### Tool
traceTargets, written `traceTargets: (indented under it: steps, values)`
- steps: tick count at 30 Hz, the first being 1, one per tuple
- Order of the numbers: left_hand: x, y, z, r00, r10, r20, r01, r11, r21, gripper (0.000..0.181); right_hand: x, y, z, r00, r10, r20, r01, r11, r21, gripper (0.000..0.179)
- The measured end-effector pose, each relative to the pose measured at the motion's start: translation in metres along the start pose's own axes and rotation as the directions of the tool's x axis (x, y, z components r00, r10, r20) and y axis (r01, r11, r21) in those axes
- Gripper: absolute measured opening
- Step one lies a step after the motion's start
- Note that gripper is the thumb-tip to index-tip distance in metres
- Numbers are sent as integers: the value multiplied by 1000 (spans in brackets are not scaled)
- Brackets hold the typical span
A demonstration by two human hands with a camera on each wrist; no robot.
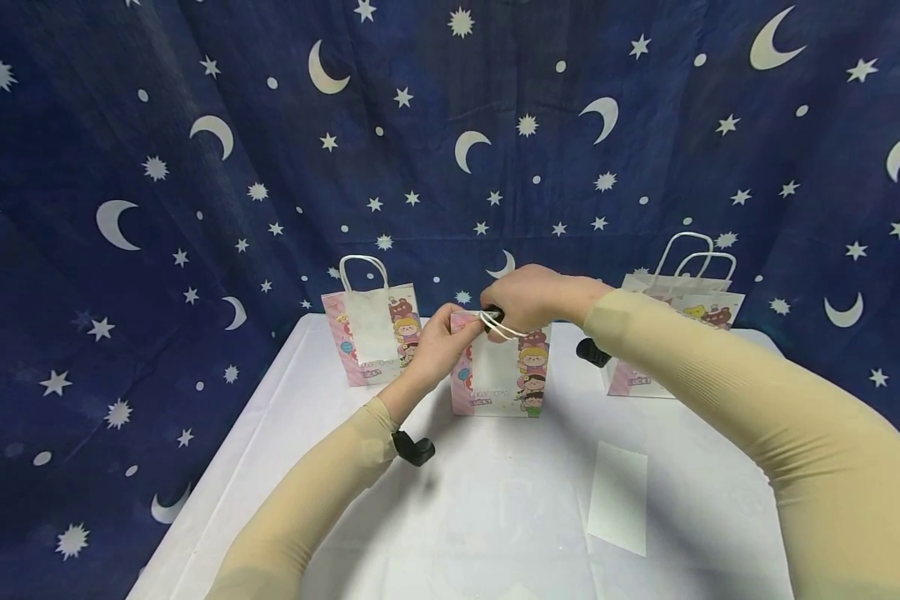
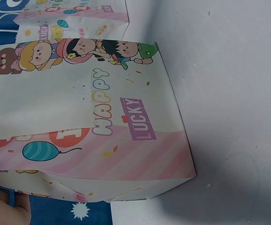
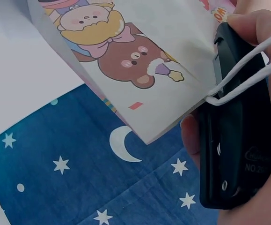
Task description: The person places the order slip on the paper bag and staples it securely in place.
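A pink and white paper gift bag (image 1: 534,367) with cartoon figures stands upright mid-table, a white paper sheet (image 2: 41,101) lying against its front. My left hand (image 1: 444,343) pinches its top edge at the left; in the left wrist view only a few fingers (image 2: 6,208) show. A black stapler (image 3: 238,136) is in my right hand (image 1: 528,296), its jaws at the bag's top edge. The white cord handle (image 3: 247,70) droops across the stapler. My right thumb (image 3: 247,26) lies along the stapler's upper end, and a fingertip shows on its other side.
Another gift bag (image 1: 337,317) with a white sheet on its front stands to the left. At the right, overlapping gift bags (image 1: 712,302) stand partly behind my right arm. A loose white paper sheet (image 1: 618,498) lies on the white table (image 1: 517,517). A starry blue curtain (image 1: 420,108) hangs behind.
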State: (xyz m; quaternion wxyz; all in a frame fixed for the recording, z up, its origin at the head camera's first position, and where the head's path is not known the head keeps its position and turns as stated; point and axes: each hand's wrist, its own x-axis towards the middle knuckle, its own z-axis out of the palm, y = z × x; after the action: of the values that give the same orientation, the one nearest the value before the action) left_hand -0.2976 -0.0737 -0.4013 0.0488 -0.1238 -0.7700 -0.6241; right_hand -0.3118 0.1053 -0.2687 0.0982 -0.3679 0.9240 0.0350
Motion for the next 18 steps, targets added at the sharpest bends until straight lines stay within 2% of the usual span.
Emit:
traceTargets:
  steps: [10,18]
  values:
    - [1,2,-1,1000,1,-19,0,999,47,26,0,-1,-5,1000,9,22,-10,1000,6,26]
    - [0,5,-1,999,-33,-2,33,999,27,26,1,-2,-4,999,24,46,-24,1000,14,27]
